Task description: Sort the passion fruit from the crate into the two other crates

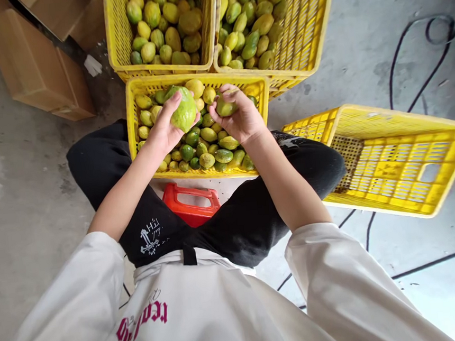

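My left hand (173, 118) is closed around a large, bumpy, light-green lemon (183, 109), thumb on its near side. A smaller green lemon (225, 106) sits in the curled fingers of my right hand (242, 115), which hides part of it. Both hands are above a yellow plastic crate (204, 174) between my knees. Loose green and yellow lemons (208, 135) fill the part of the crate that shows.
Behind it stand two more yellow crates, the left one (114, 37) and the right one (310, 25), both holding lemons. A yellow crate (405, 160) lies tilted at right. A red stool (191, 213), cardboard boxes (27, 66) and a black cable (395, 65) are on the floor.
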`<action>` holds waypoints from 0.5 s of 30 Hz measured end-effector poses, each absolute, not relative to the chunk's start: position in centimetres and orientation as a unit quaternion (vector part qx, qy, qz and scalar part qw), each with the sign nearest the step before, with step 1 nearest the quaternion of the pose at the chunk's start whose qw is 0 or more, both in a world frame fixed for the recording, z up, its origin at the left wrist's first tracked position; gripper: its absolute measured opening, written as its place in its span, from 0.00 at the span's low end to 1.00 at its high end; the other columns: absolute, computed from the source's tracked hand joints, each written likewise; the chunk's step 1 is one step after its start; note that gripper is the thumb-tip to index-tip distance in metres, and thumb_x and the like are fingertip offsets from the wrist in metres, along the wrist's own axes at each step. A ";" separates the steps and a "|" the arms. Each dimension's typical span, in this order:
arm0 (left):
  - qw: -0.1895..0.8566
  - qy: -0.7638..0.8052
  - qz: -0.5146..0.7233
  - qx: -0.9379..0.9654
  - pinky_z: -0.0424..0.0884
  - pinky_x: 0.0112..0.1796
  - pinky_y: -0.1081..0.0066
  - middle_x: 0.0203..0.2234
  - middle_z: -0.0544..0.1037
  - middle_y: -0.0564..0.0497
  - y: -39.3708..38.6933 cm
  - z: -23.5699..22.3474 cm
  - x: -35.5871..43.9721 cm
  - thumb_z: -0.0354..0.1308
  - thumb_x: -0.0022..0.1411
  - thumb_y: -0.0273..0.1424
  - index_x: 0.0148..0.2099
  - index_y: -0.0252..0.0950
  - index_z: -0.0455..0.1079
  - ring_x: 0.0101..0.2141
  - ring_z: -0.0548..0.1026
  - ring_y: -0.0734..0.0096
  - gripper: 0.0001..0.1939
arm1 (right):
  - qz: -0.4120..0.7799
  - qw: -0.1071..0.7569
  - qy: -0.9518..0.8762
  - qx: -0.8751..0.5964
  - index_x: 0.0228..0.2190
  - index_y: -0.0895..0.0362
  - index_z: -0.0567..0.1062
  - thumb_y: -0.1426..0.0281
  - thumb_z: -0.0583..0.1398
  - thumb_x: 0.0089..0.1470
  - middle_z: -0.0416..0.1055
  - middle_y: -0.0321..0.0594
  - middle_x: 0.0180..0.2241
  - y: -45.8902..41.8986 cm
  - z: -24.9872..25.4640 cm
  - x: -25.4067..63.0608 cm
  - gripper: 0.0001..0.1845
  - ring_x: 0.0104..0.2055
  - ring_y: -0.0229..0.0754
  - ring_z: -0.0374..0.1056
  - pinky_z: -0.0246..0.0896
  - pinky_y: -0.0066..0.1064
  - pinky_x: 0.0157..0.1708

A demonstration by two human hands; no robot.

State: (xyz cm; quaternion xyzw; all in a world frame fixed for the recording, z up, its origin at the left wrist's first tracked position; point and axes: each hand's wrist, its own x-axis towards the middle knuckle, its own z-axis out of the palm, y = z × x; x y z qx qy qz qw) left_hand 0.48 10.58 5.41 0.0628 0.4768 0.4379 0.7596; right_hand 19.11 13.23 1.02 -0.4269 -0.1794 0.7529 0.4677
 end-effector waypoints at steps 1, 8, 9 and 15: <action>0.758 0.473 0.445 0.069 0.62 0.74 0.60 0.52 0.88 0.58 10.6 5.3 0.5 0.49 0.80 0.45 0.67 0.54 0.72 0.76 0.63 0.62 0.20 | 0.757 0.462 -0.183 -0.424 0.37 0.45 0.73 0.67 0.74 0.51 0.75 0.28 0.34 13.2 0.8 19.1 0.16 0.44 0.40 0.74 0.79 0.35 0.51; 0.738 0.480 0.466 0.082 0.64 0.74 0.56 0.42 0.89 0.52 11.2 5.3 0.3 0.49 0.82 0.48 0.57 0.50 0.75 0.75 0.65 0.57 0.17 | 0.747 0.464 -0.218 -0.424 0.37 0.45 0.76 0.59 0.74 0.51 0.78 0.29 0.35 13.7 0.2 19.1 0.15 0.49 0.44 0.78 0.79 0.41 0.53; 0.742 0.473 0.468 0.078 0.64 0.74 0.57 0.41 0.89 0.51 11.3 5.4 0.2 0.46 0.82 0.48 0.57 0.49 0.75 0.75 0.65 0.57 0.19 | 0.739 0.463 -0.217 -0.439 0.36 0.46 0.76 0.56 0.72 0.53 0.79 0.31 0.36 13.9 0.1 19.1 0.13 0.52 0.46 0.79 0.79 0.44 0.53; 0.748 0.427 0.506 0.047 0.71 0.69 0.56 0.48 0.86 0.46 11.7 5.5 -0.1 0.38 0.84 0.41 0.60 0.37 0.72 0.75 0.66 0.55 0.24 | 0.742 0.454 -0.197 -0.452 0.35 0.49 0.74 0.58 0.67 0.58 0.81 0.36 0.42 14.0 0.2 19.0 0.10 0.60 0.53 0.77 0.80 0.50 0.56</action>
